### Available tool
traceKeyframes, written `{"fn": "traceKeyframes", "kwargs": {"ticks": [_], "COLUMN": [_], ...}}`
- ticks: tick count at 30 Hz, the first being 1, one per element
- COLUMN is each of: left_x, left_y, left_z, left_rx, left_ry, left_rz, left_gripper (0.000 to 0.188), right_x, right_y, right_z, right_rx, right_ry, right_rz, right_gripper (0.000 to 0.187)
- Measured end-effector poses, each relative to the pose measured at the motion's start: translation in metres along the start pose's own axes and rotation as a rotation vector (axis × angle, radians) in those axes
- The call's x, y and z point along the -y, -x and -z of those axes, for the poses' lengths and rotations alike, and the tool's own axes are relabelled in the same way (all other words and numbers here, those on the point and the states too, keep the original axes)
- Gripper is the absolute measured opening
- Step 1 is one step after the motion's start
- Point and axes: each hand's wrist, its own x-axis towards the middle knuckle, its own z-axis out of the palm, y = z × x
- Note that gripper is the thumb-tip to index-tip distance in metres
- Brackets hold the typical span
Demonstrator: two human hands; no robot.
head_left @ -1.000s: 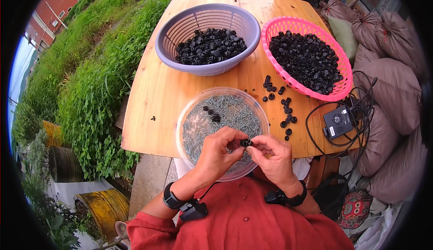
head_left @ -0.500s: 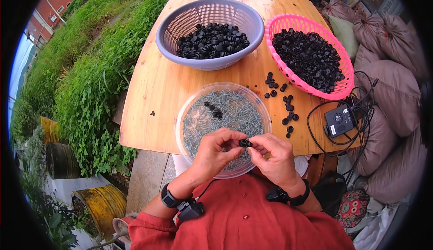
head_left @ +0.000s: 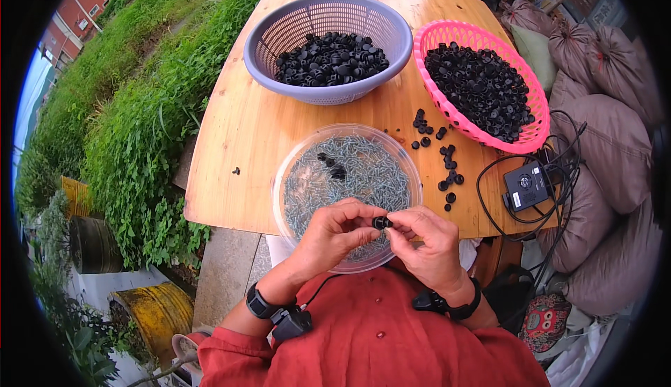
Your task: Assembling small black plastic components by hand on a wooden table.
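Observation:
Both my hands meet over the near edge of a round clear tub [head_left: 277, 198] of silvery screws [head_left: 356, 156]. Between the fingertips of my left hand [head_left: 340, 232] is a small round black plastic piece [head_left: 381, 223]. The thumb and fingers of my right hand [head_left: 425, 239] pinch at its right side, so both hands are closed on it. Whether a screw sits in it is hidden by the fingers. A few similar black pieces [head_left: 337, 172] lie on top of the screws in the tub.
Behind the tub stands a grey-purple basket [head_left: 255, 59] of black pieces; right of it, a pink basket [head_left: 544, 118] holds more. Several loose black pieces [head_left: 451, 167] lie on the wooden table [head_left: 231, 135]. A black box [head_left: 525, 186] with looped cable rests at the right edge, near stuffed sacks [head_left: 604, 142].
My hands stay nearly in place, still pinching the black piece together. The whole view has shifted very slightly.

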Motion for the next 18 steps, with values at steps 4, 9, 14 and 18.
{"fn": "traceKeyframes", "kwargs": {"ticks": [4,9,14,18], "left_x": [-0.0076,-0.0081,-0.0087,-0.0102], "left_y": [0.0009,0.0017,0.0027,0.0028], "left_z": [-0.0014,-0.0006,-0.0015,-0.0013], "left_rx": [0.013,0.021,0.022,0.023], "left_ry": [0.041,0.025,-0.015,0.01], "left_rz": [0.032,0.043,0.01,0.014], "left_gripper": [0.025,0.026,0.025,0.025], "right_x": [0.0009,0.0002,0.0074,0.0077], "right_y": [0.0007,0.0008,-0.0002,-0.0011], "right_z": [0.0015,0.0011,0.0056,0.0064], "right_rx": [0.015,0.03,0.033,0.026], "right_ry": [0.009,0.048,0.089,0.125], "right_rz": [0.003,0.033,0.071,0.102], "right_gripper": [0.022,0.024,0.025,0.024]}}
